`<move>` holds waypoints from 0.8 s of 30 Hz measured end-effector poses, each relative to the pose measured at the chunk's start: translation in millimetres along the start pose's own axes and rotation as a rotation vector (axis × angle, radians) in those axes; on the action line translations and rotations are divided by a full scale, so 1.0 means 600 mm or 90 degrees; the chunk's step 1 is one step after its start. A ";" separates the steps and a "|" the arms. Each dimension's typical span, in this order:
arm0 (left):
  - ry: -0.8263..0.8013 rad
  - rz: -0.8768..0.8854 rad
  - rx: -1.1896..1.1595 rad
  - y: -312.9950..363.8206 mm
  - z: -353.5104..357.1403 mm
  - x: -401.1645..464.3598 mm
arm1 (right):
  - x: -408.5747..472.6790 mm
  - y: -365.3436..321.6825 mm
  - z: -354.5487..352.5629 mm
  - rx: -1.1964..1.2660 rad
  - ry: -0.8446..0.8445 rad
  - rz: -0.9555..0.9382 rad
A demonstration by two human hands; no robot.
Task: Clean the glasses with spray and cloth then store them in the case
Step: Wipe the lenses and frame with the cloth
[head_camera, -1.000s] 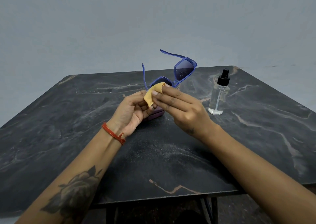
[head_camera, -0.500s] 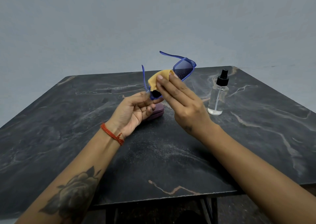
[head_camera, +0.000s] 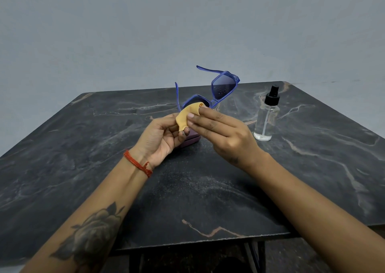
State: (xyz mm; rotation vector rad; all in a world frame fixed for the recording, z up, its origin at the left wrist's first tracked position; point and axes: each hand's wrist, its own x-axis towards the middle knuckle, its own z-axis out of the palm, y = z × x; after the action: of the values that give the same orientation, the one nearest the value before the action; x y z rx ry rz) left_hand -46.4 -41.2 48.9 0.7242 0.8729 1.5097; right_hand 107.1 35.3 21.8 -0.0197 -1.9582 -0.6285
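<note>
Blue-framed sunglasses (head_camera: 224, 86) with dark lenses are held tilted above the table, arms unfolded, droplets on the upper lens. My left hand (head_camera: 160, 136) grips the frame at its lower lens. My right hand (head_camera: 220, 132) pinches a small yellow cloth (head_camera: 187, 116) against that lower lens. A purple glasses case (head_camera: 191, 140) lies on the table under my hands, mostly hidden. A clear spray bottle (head_camera: 266, 116) with a black nozzle stands upright to the right.
The dark marble table (head_camera: 83, 147) has its near edge close to me and metal legs showing below it. A plain grey wall rises behind it.
My right hand has slid the cloth down from the upper part of the lower lens to its lower edge. The glasses stay in nearly the same tilt.
</note>
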 end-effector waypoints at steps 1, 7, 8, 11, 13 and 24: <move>0.003 -0.001 0.002 0.000 0.000 0.000 | -0.001 0.002 0.000 -0.001 0.008 0.003; 0.026 0.003 0.023 0.004 0.000 0.001 | -0.005 0.018 -0.007 -0.038 0.026 0.059; 0.025 0.004 0.026 0.004 0.000 0.000 | -0.004 0.018 -0.008 -0.044 0.022 0.070; 0.017 0.009 0.042 0.001 0.000 0.001 | 0.003 0.007 -0.008 -0.050 -0.002 0.091; 0.012 0.009 0.048 0.000 0.001 0.002 | 0.008 -0.002 -0.006 -0.049 -0.029 0.095; 0.034 0.013 -0.019 0.004 -0.003 0.003 | 0.006 -0.015 0.009 -0.003 -0.084 0.029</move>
State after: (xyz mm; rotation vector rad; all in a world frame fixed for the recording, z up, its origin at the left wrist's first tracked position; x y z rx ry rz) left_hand -49.1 -39.9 50.1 0.6751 0.8834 1.5632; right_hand 98.2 28.8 19.5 -0.1113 -2.0779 -0.6159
